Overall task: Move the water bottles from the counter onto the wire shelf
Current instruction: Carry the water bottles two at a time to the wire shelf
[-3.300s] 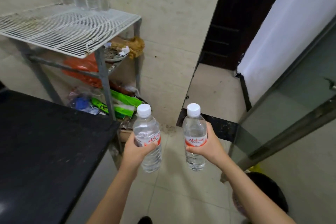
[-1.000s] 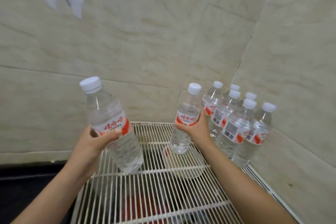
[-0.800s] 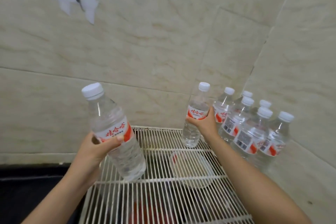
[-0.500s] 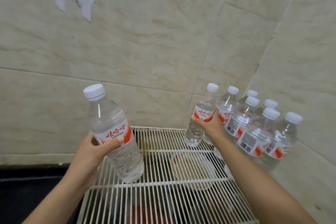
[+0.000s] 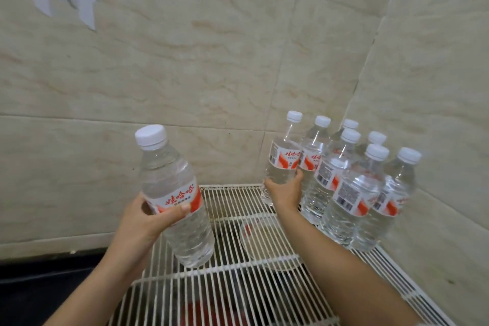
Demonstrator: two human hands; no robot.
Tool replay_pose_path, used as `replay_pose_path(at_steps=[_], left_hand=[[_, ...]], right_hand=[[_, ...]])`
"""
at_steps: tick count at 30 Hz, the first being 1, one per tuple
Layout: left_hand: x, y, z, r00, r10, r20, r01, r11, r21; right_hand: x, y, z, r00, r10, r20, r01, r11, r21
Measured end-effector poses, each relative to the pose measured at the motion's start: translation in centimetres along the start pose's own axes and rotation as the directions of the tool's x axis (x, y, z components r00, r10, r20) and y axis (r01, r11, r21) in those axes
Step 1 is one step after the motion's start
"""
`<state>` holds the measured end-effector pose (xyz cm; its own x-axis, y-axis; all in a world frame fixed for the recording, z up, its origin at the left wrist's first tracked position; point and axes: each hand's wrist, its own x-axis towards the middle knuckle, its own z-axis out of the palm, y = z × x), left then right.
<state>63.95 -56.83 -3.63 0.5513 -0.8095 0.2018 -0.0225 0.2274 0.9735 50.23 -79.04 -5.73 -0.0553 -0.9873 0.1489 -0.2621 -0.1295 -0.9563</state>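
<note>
Right hand wraps a water bottle at the back of the wire shelf, snug beside the standing cluster — probably to pack tightly; left hand grips a second bottle, tilted above the shelf.

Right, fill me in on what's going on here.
A person is stocking a white wire shelf in a tiled corner. Their right hand grips a water bottle, roughly upright, at the back of the shelf, right beside six bottles standing in the corner. Their left hand holds a second bottle, tilted, above the shelf's left side, not yet set down.
</note>
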Motion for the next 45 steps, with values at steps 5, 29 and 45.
replay_pose_path(at_steps=[5, 29, 45], left_hand=[[0.7, 0.4, 0.7, 1.000, -0.004, -0.020, 0.004, 1.000, 0.004], [11.9, -1.5, 12.4, 0.988, -0.012, 0.154, -0.023, 0.974, 0.227], [11.1, -2.1, 11.2, 0.957, -0.220, 0.187, 0.092, 0.848, 0.523]], right_hand=[[-0.3, 0.5, -1.0, 0.997, -0.056, 0.057, 0.053, 0.997, 0.050], [-4.0, 1.5, -6.1, 0.956, 0.059, 0.289, 0.004, 0.977, -0.214], [-6.9, 3.7, -8.9, 0.880, -0.133, 0.455, 0.315, 0.882, -0.350]])
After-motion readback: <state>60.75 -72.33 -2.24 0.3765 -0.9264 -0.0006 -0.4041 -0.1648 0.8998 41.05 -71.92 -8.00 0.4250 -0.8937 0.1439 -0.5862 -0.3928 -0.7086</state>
